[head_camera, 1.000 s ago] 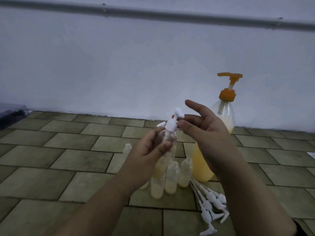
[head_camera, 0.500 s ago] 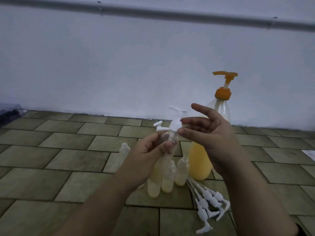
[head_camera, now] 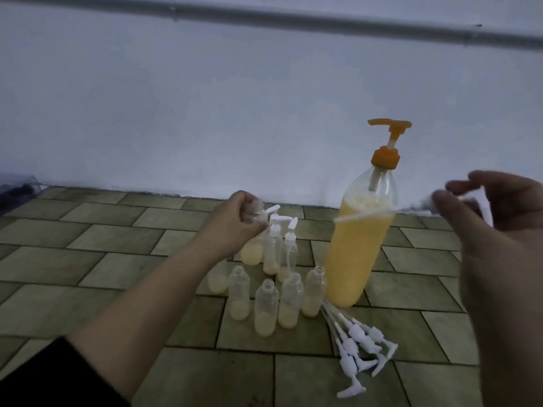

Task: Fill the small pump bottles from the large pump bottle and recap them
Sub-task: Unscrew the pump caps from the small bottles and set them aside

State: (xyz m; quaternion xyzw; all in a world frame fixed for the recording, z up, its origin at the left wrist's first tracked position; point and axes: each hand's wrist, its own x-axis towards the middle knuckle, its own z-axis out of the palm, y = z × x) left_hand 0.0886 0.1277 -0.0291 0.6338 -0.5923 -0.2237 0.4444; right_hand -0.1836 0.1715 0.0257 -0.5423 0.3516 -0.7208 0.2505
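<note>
A white wall (head_camera: 205, 113) crossed by a grey pipe (head_camera: 264, 16) is seen above a floor of olive tiles (head_camera: 88, 259). The large pump bottle (head_camera: 361, 245), about three-quarters full of yellow liquid and topped by an orange pump (head_camera: 386, 142), is stood on the tiles between the two hands, its pump in place. To the right of it, the right hand (head_camera: 499, 218) is held raised, and a white pump cap (head_camera: 423, 205), blurred, is pinched between its thumb and fingers, the long dip tube pointing left across the large bottle's shoulder. To the left, the left hand (head_camera: 235, 221) is closed around the neck of a small bottle (head_camera: 252, 248) holding pale liquid; it cannot be told whether this bottle is lifted or resting on the floor. Just right of that grip, two capped small bottles (head_camera: 279, 248) are stood upright. Nearer than the left hand, a cluster of open small bottles (head_camera: 266, 304), each part-filled, is stood without caps. Below the right hand's grip and beside the large bottle's base, loose white pump caps (head_camera: 358, 345) are laid in a fan on the floor. A dark sleeve (head_camera: 44, 377) is seen on the left forearm.
</note>
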